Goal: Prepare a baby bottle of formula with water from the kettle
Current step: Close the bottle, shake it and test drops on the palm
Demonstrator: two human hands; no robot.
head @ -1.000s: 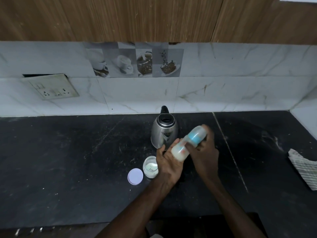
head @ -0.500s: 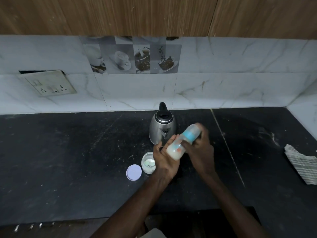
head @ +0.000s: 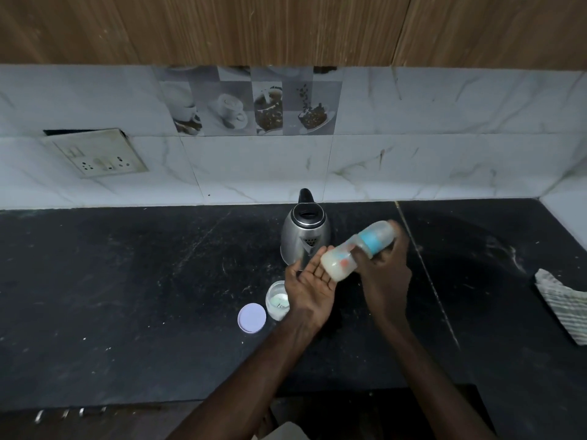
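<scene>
My right hand (head: 384, 274) grips the baby bottle (head: 355, 250) near its blue collar and clear cap; the bottle is tilted, cap up to the right, and holds milky liquid. Its base rests against the fingers of my left hand (head: 309, 285), held palm up with fingers spread. The steel kettle (head: 303, 236) with a black lid and handle stands on the dark counter just behind my hands. A small open jar of white formula powder (head: 277, 300) sits left of my left wrist, with its pale round lid (head: 252, 317) lying flat beside it.
The black stone counter (head: 127, 281) runs to a white marble-tiled wall. A striped cloth (head: 562, 301) lies at the right edge. A wall socket plate (head: 98, 157) hangs at the back left. Wooden cabinets (head: 286, 27) overhang the wall.
The bottle stays tilted between both hands and shifts slightly back and forth, blurred with motion. My left palm has opened more under its base.
</scene>
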